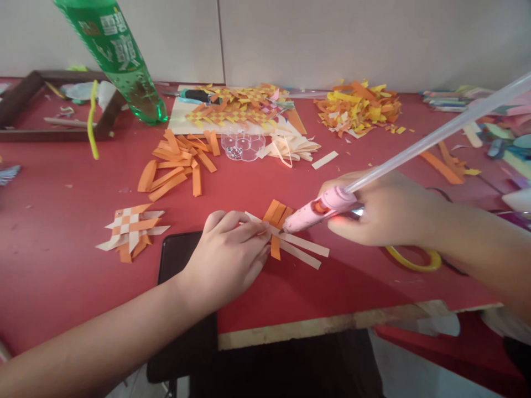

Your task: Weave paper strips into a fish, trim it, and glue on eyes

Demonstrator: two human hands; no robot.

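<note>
My right hand (373, 207) is wrapped round a pink hot glue gun (309, 213) with a long clear glue stick (440, 130) sticking out of its back. The nozzle points down at a small weave of orange and cream paper strips (302, 246) on the red table. My left hand (236, 246) pinches the left side of that weave, its fingertips close to the nozzle. Whether the nozzle touches the paper I cannot tell. To the left lies a woven orange and cream paper fish (130, 229).
Loose orange strips (178, 163), cream strips (294, 143) and a heap of yellow-orange scraps (360, 108) lie behind. A green bottle (120, 61) stands at the back left beside a dark frame (53, 135). A black phone-like slab (178, 257) lies under my left forearm, near the table edge (332, 323).
</note>
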